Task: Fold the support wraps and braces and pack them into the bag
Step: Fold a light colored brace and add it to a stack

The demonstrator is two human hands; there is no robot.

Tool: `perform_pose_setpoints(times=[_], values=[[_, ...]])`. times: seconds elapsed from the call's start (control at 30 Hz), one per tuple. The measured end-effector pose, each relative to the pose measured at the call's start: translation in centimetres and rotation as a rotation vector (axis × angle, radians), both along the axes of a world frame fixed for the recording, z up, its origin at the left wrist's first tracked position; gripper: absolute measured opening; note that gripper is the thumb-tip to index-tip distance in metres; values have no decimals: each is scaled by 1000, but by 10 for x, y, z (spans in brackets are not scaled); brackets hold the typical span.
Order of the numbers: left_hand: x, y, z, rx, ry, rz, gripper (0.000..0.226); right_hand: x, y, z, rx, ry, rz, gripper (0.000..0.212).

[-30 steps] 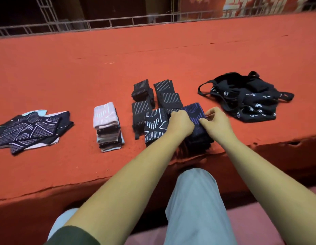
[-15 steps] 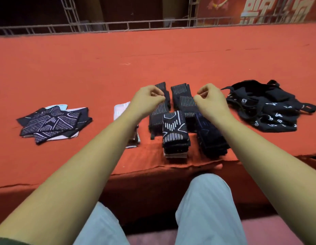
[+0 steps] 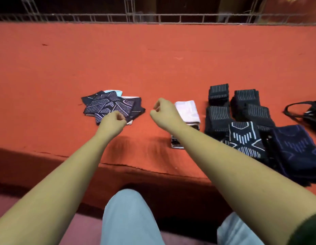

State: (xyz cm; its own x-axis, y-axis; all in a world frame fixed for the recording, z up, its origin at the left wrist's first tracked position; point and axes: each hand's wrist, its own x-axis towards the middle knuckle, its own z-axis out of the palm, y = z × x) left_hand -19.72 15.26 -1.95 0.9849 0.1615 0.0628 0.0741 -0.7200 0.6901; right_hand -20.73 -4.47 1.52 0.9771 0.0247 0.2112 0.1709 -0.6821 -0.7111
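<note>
A loose pile of dark patterned support wraps [image 3: 111,105] lies flat on the red carpeted platform [image 3: 153,59]. My left hand [image 3: 113,123] hovers at the pile's near edge with curled fingers and holds nothing that I can see. My right hand [image 3: 164,112] is in the air between that pile and a pink-topped folded stack [image 3: 187,110], fingers curled and empty. Further right stand black ribbed folded stacks [image 3: 219,114], a white-patterned stack [image 3: 243,137] and a navy stack [image 3: 295,147]. The black bag [image 3: 310,114] is cut off by the right edge.
The platform's torn front edge [image 3: 136,167] runs just ahead of my knees [image 3: 129,218]. A metal railing [image 3: 153,16] borders the far side. Bare red carpet stretches behind and to the left of the wraps.
Both hands left the folded stacks and swung left toward the loose pile. My view turned left with them, so the stacks and bag now sit at the right.
</note>
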Motion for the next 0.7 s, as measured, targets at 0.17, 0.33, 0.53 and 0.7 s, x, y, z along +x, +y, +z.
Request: perform_pose_setpoints(times=[0.17, 0.33, 0.53, 0.7], values=[[16, 41, -52, 142, 20, 32, 24, 22, 42, -48, -110, 83, 78, 23], [36, 59, -88, 231, 36, 66, 46, 47, 57, -89, -197, 157, 98, 25], [46, 63, -110, 389, -104, 68, 43, 70, 83, -112, -336, -26, 114, 36], [49, 66, -114, 390, -114, 58, 43, 96, 107, -123, -473, -53, 157, 45]])
